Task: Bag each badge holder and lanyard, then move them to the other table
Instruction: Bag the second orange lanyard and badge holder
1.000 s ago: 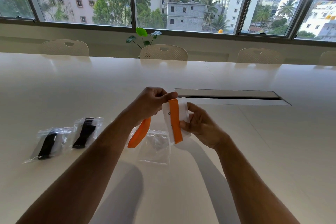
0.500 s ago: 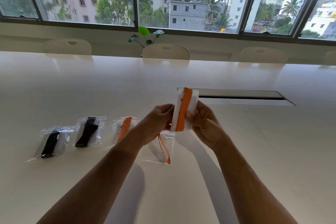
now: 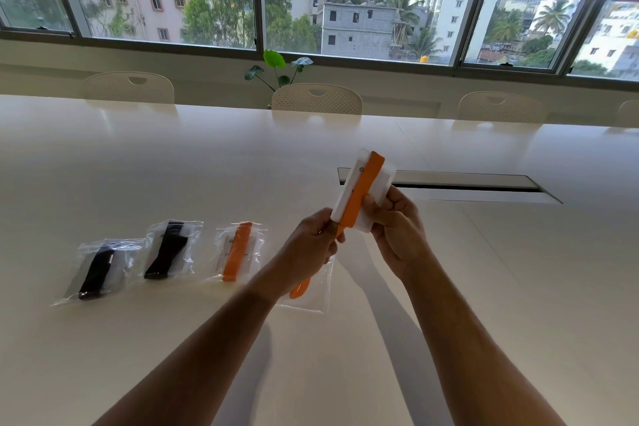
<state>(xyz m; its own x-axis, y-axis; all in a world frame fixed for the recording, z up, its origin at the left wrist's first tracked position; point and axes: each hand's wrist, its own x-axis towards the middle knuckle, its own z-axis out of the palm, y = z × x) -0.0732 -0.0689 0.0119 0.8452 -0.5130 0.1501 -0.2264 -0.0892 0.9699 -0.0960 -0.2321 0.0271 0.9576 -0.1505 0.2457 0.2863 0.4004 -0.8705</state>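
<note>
A white badge holder [image 3: 377, 180] with an orange lanyard [image 3: 363, 190] wrapped along it is held tilted above the table. My right hand [image 3: 397, 232] grips its lower right edge. My left hand [image 3: 311, 245] pinches the lanyard at the holder's lower end, and the loose orange tail [image 3: 299, 289] hangs below. An empty clear bag [image 3: 311, 290] lies flat on the table under my hands. To the left lie three filled bags in a row: one with an orange lanyard [image 3: 238, 254] and two with black lanyards [image 3: 169, 249] [image 3: 98, 270].
The long white table [image 3: 501, 287] has a recessed cable slot [image 3: 466, 183] just behind my hands. Pale chairs [image 3: 316, 98] line the far edge, with a small green plant [image 3: 276, 69] and a row of windows behind.
Both hands have lifted the badge holder higher and tilted it to the right. The lanyard is now wound tighter along it. The head view shifted, bringing the orange-filled bag into sight.
</note>
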